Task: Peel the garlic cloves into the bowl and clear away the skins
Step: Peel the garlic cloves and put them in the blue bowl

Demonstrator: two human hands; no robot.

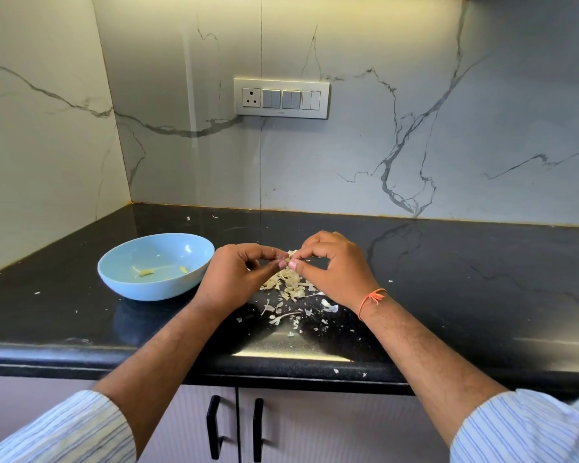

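Observation:
A light blue bowl (154,265) sits on the black counter, left of my hands, with a couple of small peeled garlic cloves (146,272) inside. My left hand (238,279) and my right hand (335,269) meet fingertip to fingertip above a heap of garlic skins (290,285). Both pinch one small garlic clove (290,257), mostly hidden by the fingers, with a bit of papery skin showing. More skin scraps (281,317) lie scattered toward the counter's front edge.
The black counter (465,279) runs to marble walls at the back and left. A switch panel (281,98) is on the back wall. Cabinet doors with black handles (234,429) sit below the rounded front edge. Tiny skin flecks dot the counter.

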